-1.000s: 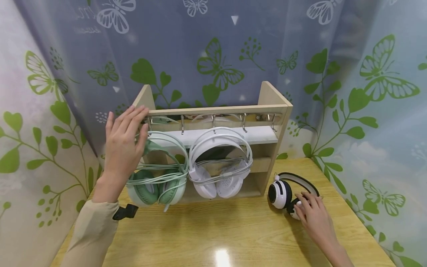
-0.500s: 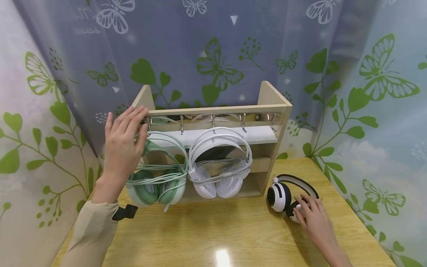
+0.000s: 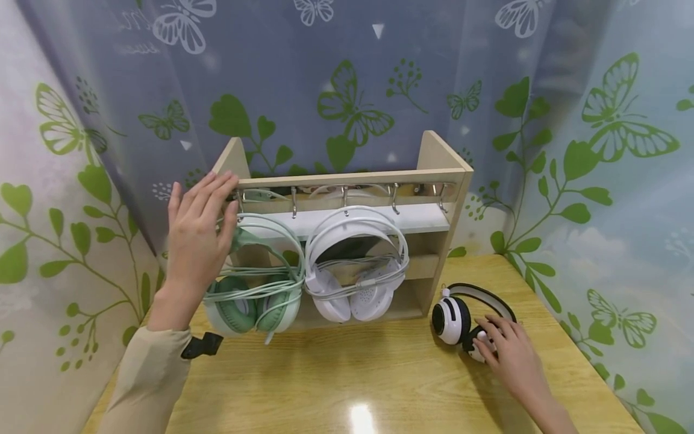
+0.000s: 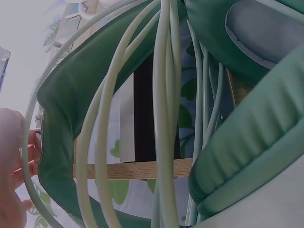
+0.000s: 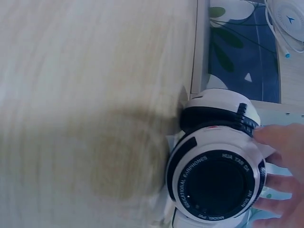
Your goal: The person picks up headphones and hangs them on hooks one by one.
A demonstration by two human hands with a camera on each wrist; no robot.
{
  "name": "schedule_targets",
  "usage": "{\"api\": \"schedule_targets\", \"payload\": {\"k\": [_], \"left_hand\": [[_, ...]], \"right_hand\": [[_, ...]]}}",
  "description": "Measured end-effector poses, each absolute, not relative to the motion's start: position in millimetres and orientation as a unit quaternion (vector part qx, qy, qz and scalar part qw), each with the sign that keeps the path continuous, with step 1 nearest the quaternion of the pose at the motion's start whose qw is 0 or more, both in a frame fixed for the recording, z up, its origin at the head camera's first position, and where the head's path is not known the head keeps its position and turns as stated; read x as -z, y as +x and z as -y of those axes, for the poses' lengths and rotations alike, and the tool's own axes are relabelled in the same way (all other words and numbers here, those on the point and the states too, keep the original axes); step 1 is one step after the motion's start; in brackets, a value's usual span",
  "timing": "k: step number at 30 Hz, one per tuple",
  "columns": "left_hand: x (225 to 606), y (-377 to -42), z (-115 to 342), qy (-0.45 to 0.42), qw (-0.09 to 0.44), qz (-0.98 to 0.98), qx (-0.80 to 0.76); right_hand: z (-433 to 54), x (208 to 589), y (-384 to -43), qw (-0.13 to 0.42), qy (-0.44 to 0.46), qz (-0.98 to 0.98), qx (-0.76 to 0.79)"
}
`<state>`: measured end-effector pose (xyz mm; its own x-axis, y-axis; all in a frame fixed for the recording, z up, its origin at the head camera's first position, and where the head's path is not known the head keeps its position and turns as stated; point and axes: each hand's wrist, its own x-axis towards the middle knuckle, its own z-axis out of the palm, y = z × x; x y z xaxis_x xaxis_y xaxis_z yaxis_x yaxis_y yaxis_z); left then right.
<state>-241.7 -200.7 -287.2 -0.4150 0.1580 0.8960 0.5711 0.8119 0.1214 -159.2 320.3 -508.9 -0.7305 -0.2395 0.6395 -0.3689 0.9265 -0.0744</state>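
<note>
My left hand (image 3: 197, 232) rests on the top left corner of the wooden rack (image 3: 352, 179), fingers extended. Just below it hang the green headphones (image 3: 238, 307), wrapped in pale cable; their green headband (image 4: 59, 111) and cable fill much of the left wrist view. White headphones (image 3: 376, 298) hang beside them with their cable looped round. On the table at right, my right hand (image 3: 515, 358) holds the nearer ear cup of the black-and-white headphones (image 3: 454, 319). In the right wrist view, thumb and fingers are around the edge of that ear cup (image 5: 216, 187).
Metal hooks (image 3: 395, 199) line the rack's upper front, above a white shelf (image 3: 423, 218). The yellow wood-grain table (image 3: 325, 380) spreads in front of the rack. Curtains (image 3: 352, 36) with butterflies and leaves enclose the back and sides.
The black-and-white headphones and my right hand have shifted slightly toward me. My left hand stays on the rack corner, and the hanging headphones have not moved.
</note>
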Motion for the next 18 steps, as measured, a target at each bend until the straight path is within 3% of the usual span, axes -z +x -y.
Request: {"api": "schedule_targets", "payload": {"k": [4,11,18], "left_hand": [[288,-242,202,-0.222,0.492,0.815,0.209],[288,-242,202,-0.218,0.494,0.815,0.212],[288,-242,203,-0.220,0.493,0.815,0.211]], "right_hand": [[-323,504,-161,0.307,0.174,0.931,-0.095],[-326,483,-161,0.185,0.112,0.963,-0.163],[-332,473,-173,0.202,0.093,0.957,-0.188]]}}
